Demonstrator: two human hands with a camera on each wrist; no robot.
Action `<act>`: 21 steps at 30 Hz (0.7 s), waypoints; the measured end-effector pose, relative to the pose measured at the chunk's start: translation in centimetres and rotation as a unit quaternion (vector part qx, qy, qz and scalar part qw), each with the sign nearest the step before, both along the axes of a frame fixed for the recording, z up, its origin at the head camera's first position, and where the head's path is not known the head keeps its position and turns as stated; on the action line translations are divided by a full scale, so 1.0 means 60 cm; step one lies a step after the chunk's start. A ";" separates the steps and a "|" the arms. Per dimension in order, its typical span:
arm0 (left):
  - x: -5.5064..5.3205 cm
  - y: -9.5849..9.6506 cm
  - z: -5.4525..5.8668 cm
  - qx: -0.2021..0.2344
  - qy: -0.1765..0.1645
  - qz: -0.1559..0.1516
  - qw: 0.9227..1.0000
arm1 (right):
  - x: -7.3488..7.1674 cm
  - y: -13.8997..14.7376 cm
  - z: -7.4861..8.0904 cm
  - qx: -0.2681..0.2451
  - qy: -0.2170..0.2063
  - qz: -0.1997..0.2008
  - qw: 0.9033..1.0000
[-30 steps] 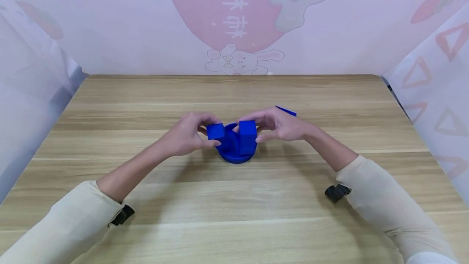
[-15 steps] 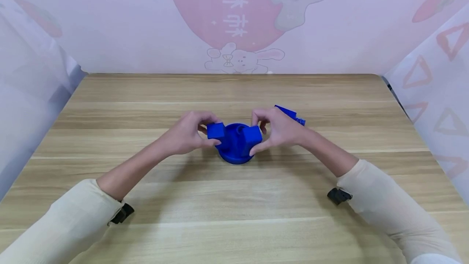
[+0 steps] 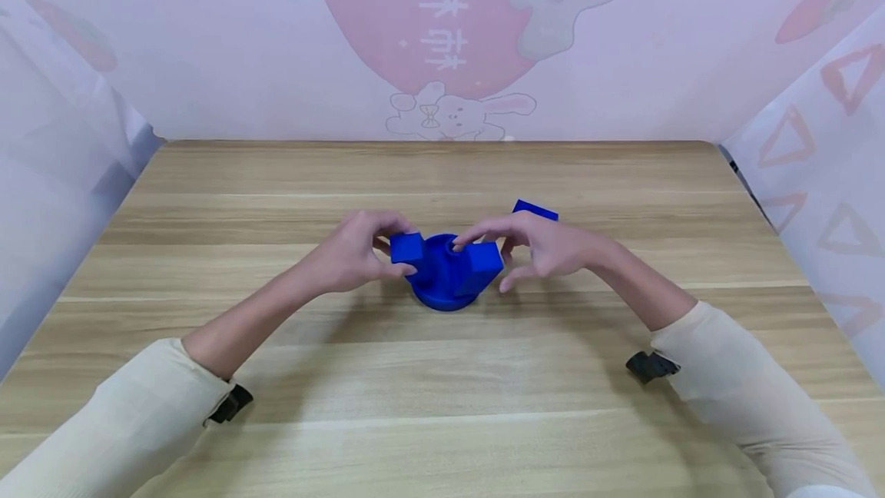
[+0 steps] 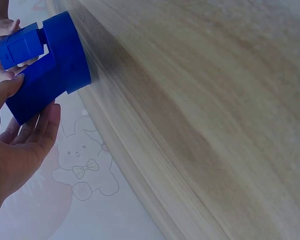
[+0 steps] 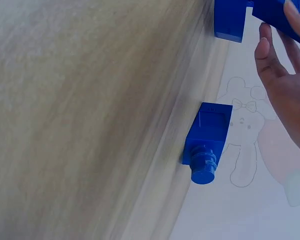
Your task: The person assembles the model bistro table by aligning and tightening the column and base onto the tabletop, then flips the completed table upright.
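Note:
My left hand (image 3: 356, 252) grips a blue block (image 3: 407, 247) that rises from the left part of a round blue base (image 3: 445, 303). In the left wrist view, its thumb and fingers lie on opposite sides of this block (image 4: 37, 90). On the base's right part stands a second blue block (image 3: 482, 261), tilted outward to the right. Around it my right hand (image 3: 549, 244) is loosely spread, index finger reaching behind the block and thumb apart from its right side in the head view.
A third blue piece (image 5: 208, 127) with a ridged round peg lies on the wooden table (image 3: 442, 383) behind my right hand, partly hidden in the head view. A printed wall sheet (image 3: 242, 60) stands behind the table.
My right hand has loosened from the second block and shifted slightly right. That block has gone from upright to leaning rightward. My left hand keeps its grip in place.

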State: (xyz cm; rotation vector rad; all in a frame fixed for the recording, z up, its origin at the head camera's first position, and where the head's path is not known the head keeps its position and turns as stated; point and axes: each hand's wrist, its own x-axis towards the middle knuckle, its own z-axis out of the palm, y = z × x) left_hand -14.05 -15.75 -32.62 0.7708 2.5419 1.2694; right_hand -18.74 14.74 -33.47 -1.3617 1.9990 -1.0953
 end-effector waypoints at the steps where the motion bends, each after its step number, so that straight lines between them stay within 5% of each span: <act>1: 0.000 0.000 0.000 0.000 0.000 0.000 1.000 | 0.000 0.000 0.001 0.001 -0.003 0.005 1.000; 7: -0.001 0.001 0.002 0.001 -0.001 -0.004 1.000 | 0.001 -0.007 -0.003 -0.011 0.002 -0.016 1.000; 12: 0.000 0.002 0.001 0.001 -0.002 -0.003 1.000 | 0.008 -0.017 -0.009 -0.027 0.058 -0.064 0.996; 21: 0.001 0.001 0.001 0.001 0.002 0.000 1.000 | 0.028 -0.037 -0.009 -0.019 0.156 -0.081 0.984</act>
